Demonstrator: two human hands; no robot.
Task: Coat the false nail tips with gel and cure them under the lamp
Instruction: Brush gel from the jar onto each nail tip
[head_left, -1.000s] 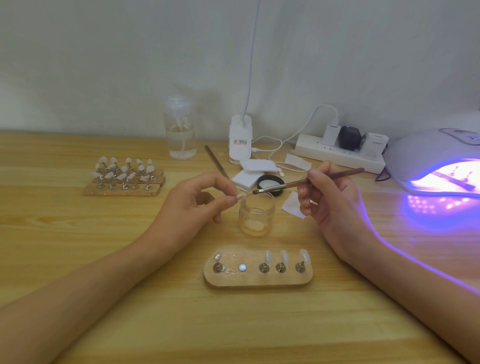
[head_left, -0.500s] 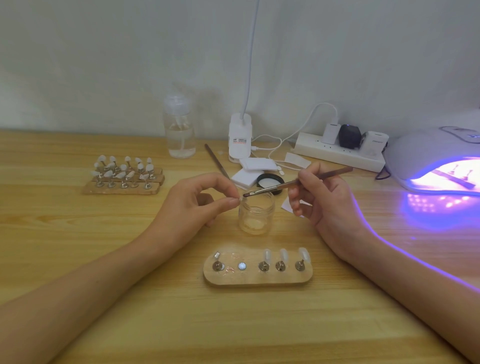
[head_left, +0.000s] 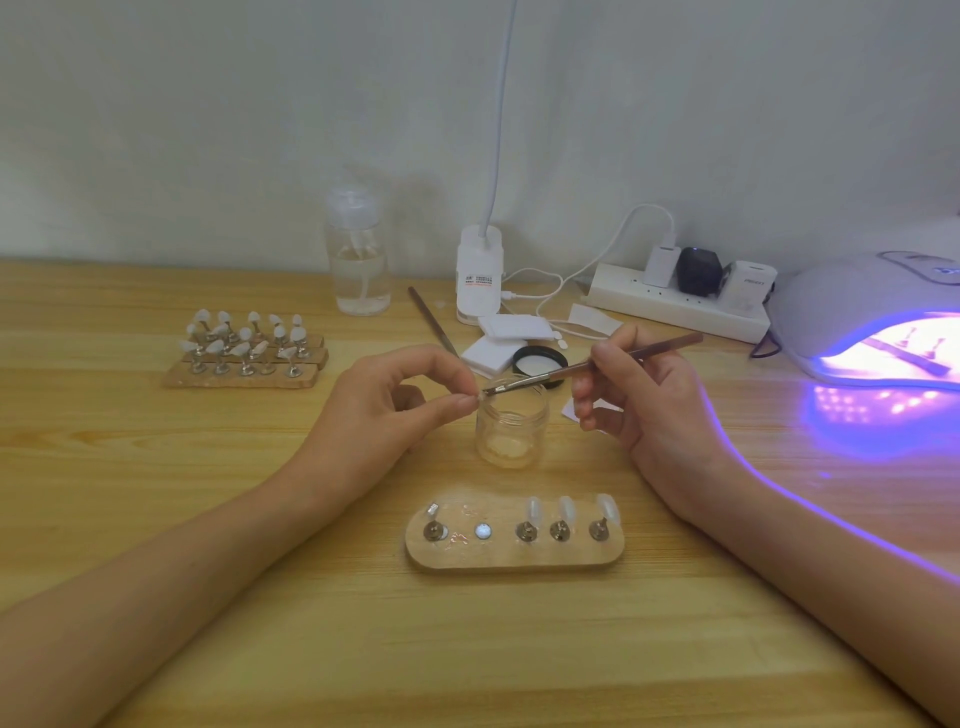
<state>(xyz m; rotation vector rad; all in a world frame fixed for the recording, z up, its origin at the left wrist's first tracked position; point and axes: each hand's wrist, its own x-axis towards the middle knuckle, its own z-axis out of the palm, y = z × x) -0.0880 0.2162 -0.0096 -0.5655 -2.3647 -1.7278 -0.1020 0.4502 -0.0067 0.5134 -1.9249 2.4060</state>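
- Small clear false nail tip (head_left: 481, 397) was pinched at the left hand (head_left: 395, 410) fingertips, just over the jar rim.
- Thin brown-handled brush (head_left: 592, 364), held in the right hand (head_left: 649, 410), slanted down-left with its bristles touching that tip.
- Clear glass gel jar (head_left: 511, 431) stood open and upright.
- Oval wooden holder (head_left: 514, 560) in front of the jar carried three clear upright tips (head_left: 565, 509) at its right end.
- White dome curing lamp (head_left: 852, 306) glowed purple, far right.

The wooden table (head_left: 182, 493) bears a jar (head_left: 511, 431), nail-tip stand (head_left: 514, 558), bottle (head_left: 358, 270), power strip (head_left: 675, 306), lamp (head_left: 852, 301).

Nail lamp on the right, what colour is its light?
Violet-blue; the nail lamp shows best in head view.
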